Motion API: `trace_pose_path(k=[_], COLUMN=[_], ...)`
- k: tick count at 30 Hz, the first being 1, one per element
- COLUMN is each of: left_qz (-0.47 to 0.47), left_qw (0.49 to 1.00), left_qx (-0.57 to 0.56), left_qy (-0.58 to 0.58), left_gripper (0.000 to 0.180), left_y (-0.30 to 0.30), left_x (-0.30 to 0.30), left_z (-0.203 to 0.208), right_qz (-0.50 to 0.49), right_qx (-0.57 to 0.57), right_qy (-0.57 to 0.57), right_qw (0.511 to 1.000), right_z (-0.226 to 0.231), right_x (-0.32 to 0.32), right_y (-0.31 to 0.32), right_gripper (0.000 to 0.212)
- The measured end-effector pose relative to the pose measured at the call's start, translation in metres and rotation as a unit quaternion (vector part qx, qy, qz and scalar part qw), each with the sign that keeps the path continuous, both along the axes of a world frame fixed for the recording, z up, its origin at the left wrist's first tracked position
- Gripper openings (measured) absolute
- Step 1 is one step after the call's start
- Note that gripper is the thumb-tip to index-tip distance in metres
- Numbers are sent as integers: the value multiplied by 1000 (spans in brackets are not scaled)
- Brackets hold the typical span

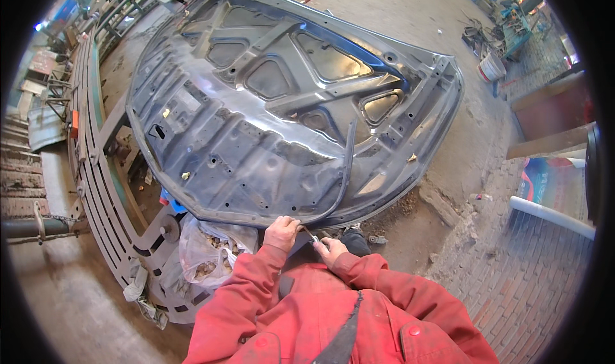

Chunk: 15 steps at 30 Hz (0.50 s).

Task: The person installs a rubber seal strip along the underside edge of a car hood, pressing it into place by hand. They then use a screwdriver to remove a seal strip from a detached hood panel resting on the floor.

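- Dark steel car hood [275, 101] lay underside up on the concrete floor [448, 146], near edge right in front of the person.
- Black rubber seal strip [349, 165] ran along the hood's near edge; one stretch hung loose, curving up across the inner panel, so part looked already pulled free. The rest along the rim seemed still seated, though hard to tell.
- Left hand [282, 231] was at the hood's near edge, fingers curled and pinched on the strip end or the rim; could not tell which.
- Right hand [330, 250] was just beside it, closed around a small thin tool [310, 234], probably a screwdriver or pliers, tip pointed at the same spot.
- Red work jacket sleeves [256, 287] came in from the lower edge.
- Clear plastic bag [208, 252] with small brownish bits sat to the left of the hands, touching the hood's rim.
- Green metal frame [102, 172] curved along the left side.
- White bucket [492, 67] stood well apart at upper right.
- Judged: strip removal partway, near-edge section in hand.
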State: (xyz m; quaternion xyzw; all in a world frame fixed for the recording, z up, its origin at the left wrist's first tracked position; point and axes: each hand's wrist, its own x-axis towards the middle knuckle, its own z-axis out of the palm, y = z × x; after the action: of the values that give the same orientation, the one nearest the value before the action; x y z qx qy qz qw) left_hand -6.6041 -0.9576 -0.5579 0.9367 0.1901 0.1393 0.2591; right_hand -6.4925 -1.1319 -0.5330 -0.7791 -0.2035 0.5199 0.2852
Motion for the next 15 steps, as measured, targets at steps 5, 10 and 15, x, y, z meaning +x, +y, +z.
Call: trace_pose_path(k=[5, 10, 15], left_qz=[2, -5, -9], left_qw=[1000, 1000, 1000], left_qx=[8, 17, 16], left_qy=[-3, -4, -5], left_gripper=[15, 15, 17], left_y=[-1, -1, 0], left_x=[-1, 0, -2], left_z=[1, 0, 2], right_qz=[0, -7, 0], right_qx=[-48, -60, -27], right_qy=[42, 48, 51], right_qw=[998, 997, 998], right_z=[9, 4, 0], right_x=[9, 7, 8], right_y=[17, 21, 10], right_gripper=[49, 48, 46])
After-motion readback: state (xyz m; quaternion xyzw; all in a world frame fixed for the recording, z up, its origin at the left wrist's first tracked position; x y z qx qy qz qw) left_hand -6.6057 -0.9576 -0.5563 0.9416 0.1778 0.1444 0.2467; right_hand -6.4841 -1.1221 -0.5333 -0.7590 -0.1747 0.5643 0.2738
